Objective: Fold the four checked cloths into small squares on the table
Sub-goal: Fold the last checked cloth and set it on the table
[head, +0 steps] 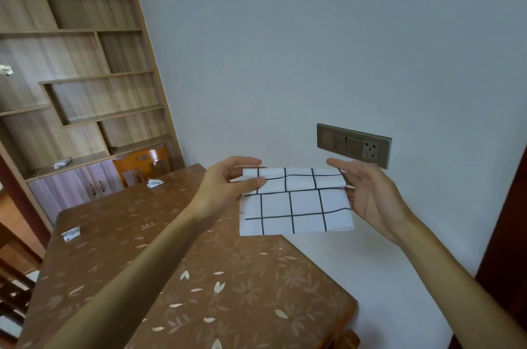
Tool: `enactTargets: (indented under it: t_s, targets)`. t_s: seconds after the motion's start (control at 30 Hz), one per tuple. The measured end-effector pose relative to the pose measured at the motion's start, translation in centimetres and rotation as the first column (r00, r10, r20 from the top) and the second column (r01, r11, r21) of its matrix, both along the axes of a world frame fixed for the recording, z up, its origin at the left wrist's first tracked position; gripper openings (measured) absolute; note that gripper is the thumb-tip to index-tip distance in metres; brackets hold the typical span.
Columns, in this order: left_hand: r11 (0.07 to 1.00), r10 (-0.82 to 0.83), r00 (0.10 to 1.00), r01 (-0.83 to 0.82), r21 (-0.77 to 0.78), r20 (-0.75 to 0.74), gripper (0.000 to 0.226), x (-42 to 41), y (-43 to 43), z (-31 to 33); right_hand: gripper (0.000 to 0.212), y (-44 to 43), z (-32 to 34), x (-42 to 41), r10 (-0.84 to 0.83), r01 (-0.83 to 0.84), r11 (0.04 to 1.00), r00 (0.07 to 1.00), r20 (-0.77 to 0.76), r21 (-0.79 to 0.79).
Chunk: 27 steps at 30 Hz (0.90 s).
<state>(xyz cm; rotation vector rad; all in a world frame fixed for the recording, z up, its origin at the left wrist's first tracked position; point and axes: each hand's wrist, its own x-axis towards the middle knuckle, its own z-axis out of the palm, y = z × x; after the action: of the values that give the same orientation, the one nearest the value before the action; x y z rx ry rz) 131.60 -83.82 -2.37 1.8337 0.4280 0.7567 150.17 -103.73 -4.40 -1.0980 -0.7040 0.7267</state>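
You're holding the cloth in the air over the worktop's far edge, close to the wall. Your left hand has a narrow grip, thumb and fingers pinching the left end of the fold. Your right hand holds the right end, fingers curled behind it.

Nothing backs the fold up here. If either grip eases, the top layer could slide and the check lines go skew. A full slip may drop the cloth off the edge, between worktop and wall.

The fabric looks thin and limp: white, with a dark grid, doubled over at the top, its lower flap hanging free. The worktop cover is brown, flower-printed and glossy, probably slick.

Two small bundles lie on it, well apart.
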Motion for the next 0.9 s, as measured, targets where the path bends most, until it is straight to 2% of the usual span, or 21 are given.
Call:
enactTargets:
  t_s: [0.03,0.1,0.17,0.23,0.3,0.4,0.5,0.6,0.63,0.7,0.73,0.8,0.9]
  targets:
    - [0.999,0.017,1.000,-0.018,0.043,0.016,0.032,0.1,0.0,-0.1,0.042,0.0,-0.2,0.1,0.017,-0.018,0.999,1.000,-0.015,-0.037]
    - [0.993,0.042,0.999,-0.045,0.108,0.032,0.033,0.2,-0.3,0.0,0.053,0.2,-0.7,0.3,-0.001,0.006,0.994,0.999,0.049,-0.105]
    - [0.995,0.026,0.998,-0.030,0.098,0.049,0.035,0.3,-0.5,0.1,0.051,0.3,-1.1,0.3,-0.045,0.063,0.991,0.988,0.146,-0.121]
    - [1.000,-0.011,0.998,0.009,0.027,0.060,0.040,0.5,-0.8,0.2,0.038,0.2,-1.2,0.0,-0.063,0.082,0.993,0.979,0.196,-0.087]
    - [0.997,-0.060,0.998,0.060,-0.049,0.008,0.041,0.4,-1.2,0.3,0.031,0.0,-1.2,-0.2,-0.104,0.115,0.992,0.975,0.198,-0.043]
    - [0.975,-0.154,0.984,0.136,-0.176,-0.092,0.037,0.3,-0.8,0.2,0.027,-0.1,-1.1,-0.1,-0.158,0.165,0.986,0.962,0.222,-0.013]
    - [0.942,-0.259,0.960,0.227,-0.248,-0.103,0.033,0.2,-0.8,0.3,0.024,-0.4,-1.0,0.1,-0.157,0.158,0.987,0.965,0.211,0.013]
    - [0.893,-0.337,0.937,0.286,-0.346,-0.094,0.018,0.1,-1.4,0.9,0.025,-0.6,-0.7,0.2,-0.134,0.135,0.991,0.973,0.189,0.008]
    - [0.866,-0.374,0.923,0.314,-0.389,-0.089,0.027,0.1,-1.2,1.0,0.028,-0.7,-0.7,0.4,-0.132,0.135,0.991,0.971,0.201,0.000]
    - [0.861,-0.352,0.930,0.276,-0.427,-0.109,0.058,0.4,-1.3,1.7,0.034,-0.8,-0.5,0.5,-0.107,0.111,0.994,0.964,0.244,0.000]
    - [0.861,-0.337,0.933,0.252,-0.442,-0.124,0.066,0.4,-1.6,1.9,0.037,-0.9,-0.5,0.5,-0.080,0.083,0.997,0.962,0.260,0.001]
    - [0.882,-0.329,0.925,0.229,-0.412,-0.192,0.066,0.7,-1.3,1.5,0.042,-0.9,-0.4,0.3,-0.024,0.027,1.000,0.961,0.276,-0.007]
    - [0.927,-0.361,0.870,0.295,-0.233,-0.335,0.046,1.4,-2.0,1.2,0.049,-1.0,-0.2,0.1,0.011,-0.002,0.999,0.954,0.299,-0.032]
